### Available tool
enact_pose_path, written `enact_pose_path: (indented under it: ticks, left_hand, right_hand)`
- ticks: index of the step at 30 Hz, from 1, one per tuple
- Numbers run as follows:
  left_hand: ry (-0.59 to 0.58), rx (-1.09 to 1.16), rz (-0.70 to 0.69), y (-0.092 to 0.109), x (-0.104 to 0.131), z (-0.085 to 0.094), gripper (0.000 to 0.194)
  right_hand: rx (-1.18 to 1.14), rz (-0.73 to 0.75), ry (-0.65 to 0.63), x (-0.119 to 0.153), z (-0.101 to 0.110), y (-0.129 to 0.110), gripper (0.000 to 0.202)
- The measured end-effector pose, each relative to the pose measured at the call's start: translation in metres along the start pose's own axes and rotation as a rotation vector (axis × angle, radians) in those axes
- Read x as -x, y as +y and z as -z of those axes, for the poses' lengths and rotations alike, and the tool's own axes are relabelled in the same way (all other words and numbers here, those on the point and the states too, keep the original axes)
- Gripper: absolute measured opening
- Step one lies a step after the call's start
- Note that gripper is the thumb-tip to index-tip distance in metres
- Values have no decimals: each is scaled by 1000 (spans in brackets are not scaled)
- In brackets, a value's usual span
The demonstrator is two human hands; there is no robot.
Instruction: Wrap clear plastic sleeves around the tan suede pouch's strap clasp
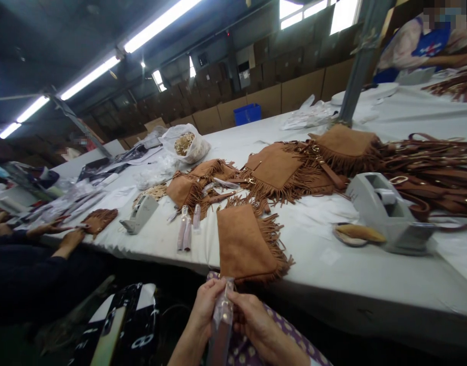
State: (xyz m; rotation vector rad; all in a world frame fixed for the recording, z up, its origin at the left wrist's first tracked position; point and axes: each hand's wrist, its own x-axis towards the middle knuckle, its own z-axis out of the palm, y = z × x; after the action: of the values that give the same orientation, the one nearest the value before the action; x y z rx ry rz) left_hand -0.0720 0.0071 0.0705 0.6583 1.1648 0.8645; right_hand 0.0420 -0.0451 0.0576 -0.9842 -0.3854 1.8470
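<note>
Between my hands, low in the view, is a brown leather strap (pixel 221 325) in a clear plastic sleeve, with a metal clasp at its top. My left hand (pixel 205 305) is closed on its left side, thumb and fingers pinching the upper end. On the other side my right hand (pixel 252 317) grips the same end near the clasp, its fingers partly hidden. Just beyond them a tan fringed suede bag (pixel 243 244) lies at the table's front edge. More sleeved strap pieces (pixel 185 233) lie on the cloth to its left.
More fringed bags (pixel 275 170) are heaped behind. At right are a grey tape dispenser (pixel 383 213) and a pile of brown straps (pixel 435 173); another dispenser (pixel 139 214) stands left. A co-worker's hands (pixel 71 239) handle a bag at far left. A metal post (pixel 361 66) rises from the white-covered table (pixel 324 274).
</note>
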Motion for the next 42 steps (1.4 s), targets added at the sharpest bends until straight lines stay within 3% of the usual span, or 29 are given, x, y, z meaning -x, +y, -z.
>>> enact_pose_path:
  ticks: [4,9,13,20,25,35,39,42]
  left_hand:
    - [17,117,12,-7,16,3,48]
    - [-158,-42,74,-14,49,16,54]
    - [-105,-169,-14,-21,62,26,50]
    - [-40,-49,12,-24,65,23,47]
    - [15,64,38,-29,62,21,45]
    - [12,47,13,-37,40,22,48]
    - [78,17,-41,-36,38,20,47]
    - [141,-71,-130,-38,39,22,45]
  right_hand:
    - [-10,27,-42,3,1,6,33]
    - [13,42,-26,5,-1,5,32]
    - [112,48,-45,10,-4,3,36]
    - [133,-36,-97,7,-9,3,26]
    - [147,-45,-67,1,-14,6,18]
    - [97,-52,1,-16,-9,14,24]
    - [105,-68,51,-16,-9,10,33]
    - [193,-48,25,-11,-10,6,28]
